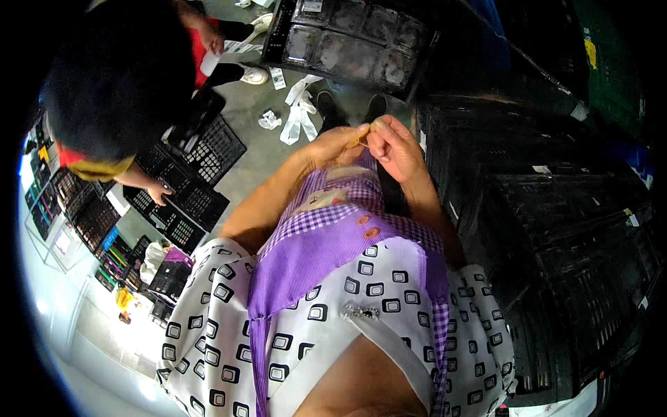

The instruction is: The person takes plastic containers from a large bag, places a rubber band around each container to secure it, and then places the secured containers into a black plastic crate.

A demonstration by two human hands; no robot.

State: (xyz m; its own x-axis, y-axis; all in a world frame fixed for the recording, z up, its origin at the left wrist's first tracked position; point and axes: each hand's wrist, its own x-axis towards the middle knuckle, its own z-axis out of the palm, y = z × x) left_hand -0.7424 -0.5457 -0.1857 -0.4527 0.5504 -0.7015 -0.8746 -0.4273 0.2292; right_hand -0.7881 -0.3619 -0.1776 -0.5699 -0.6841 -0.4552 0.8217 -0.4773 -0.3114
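My left hand (338, 145) and my right hand (394, 148) meet in front of my purple checked apron (333, 234). Pinched between the fingertips of both is a thin yellowish strand (363, 144), perhaps a rubber band; most of it is hidden by the fingers. Beyond my hands, by my shoes, a black plastic crate (423, 62) holds several clear-lidded packs (349, 54), whose contents are too dark to make out.
Stacked black crates (547, 224) rise close on my right. To my left a co-worker bends over black crates (177, 193), a white object (210, 63) in one hand (211, 39). White paper strips (299, 117) litter the floor. Another person (124, 299) is farther off.
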